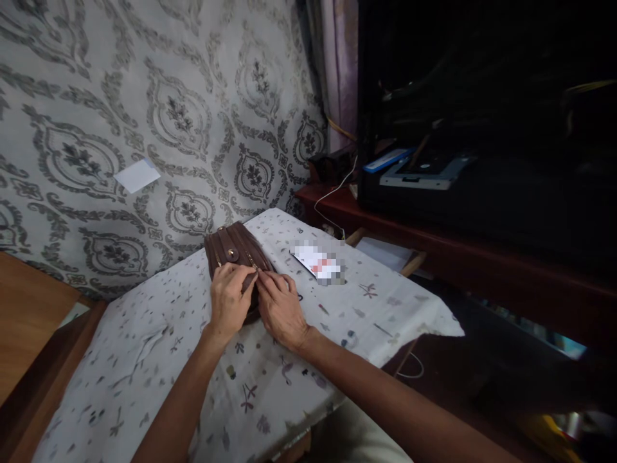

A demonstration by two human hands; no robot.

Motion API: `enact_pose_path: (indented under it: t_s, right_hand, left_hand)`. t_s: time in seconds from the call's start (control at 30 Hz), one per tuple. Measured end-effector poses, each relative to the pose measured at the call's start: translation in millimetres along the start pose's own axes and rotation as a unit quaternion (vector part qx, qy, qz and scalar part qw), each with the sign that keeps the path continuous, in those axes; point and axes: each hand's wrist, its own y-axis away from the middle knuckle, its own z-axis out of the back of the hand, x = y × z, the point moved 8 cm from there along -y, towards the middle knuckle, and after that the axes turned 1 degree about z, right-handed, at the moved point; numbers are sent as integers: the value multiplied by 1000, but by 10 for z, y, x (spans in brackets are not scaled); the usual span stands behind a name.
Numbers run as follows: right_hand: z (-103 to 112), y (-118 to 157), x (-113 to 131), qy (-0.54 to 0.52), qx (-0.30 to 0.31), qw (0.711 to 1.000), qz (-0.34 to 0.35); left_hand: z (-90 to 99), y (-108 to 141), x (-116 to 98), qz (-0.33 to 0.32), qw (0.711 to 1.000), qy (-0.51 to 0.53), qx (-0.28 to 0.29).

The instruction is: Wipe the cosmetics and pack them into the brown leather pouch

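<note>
A brown leather-like bag (240,239) with gold-coloured zips and a round metal snap lies on the cloth-covered table. On its near part, my left hand (230,299) is closed, thumb and fingers pinched at the zip edge. Beside it, my right hand (281,307) has its fingers bent and pressed together on the same zip line, its fingertips nearly meeting the left thumb. Both hands hide the near end of the bag, and the zip pull cannot be made out between the fingers.
A phone (315,262), its screen lit and partly blurred out, lies right of the bag on the patterned tablecloth (385,302). Patterned wallpaper stands behind. A dark television (491,96) rises at the right above a reddish-brown cabinet (332,199) with an open drawer (385,252). A white cable (332,193) hangs there.
</note>
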Motion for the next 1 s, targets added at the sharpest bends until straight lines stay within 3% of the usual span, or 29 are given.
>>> enact_pose_path:
  t_s: [0.3, 0.57, 1.0]
  right_hand:
    - [17, 7, -1, 2, -5, 1000, -1]
    - [39, 82, 20, 3, 11, 1000, 4]
    - [2, 72, 4, -1, 23, 1000, 1]
  left_hand:
    - [-9, 18, 23, -1, 1000, 16, 14]
    - [-14, 46, 150, 77, 996, 55, 3]
    - [-12, 58, -20, 9, 1000, 10, 11]
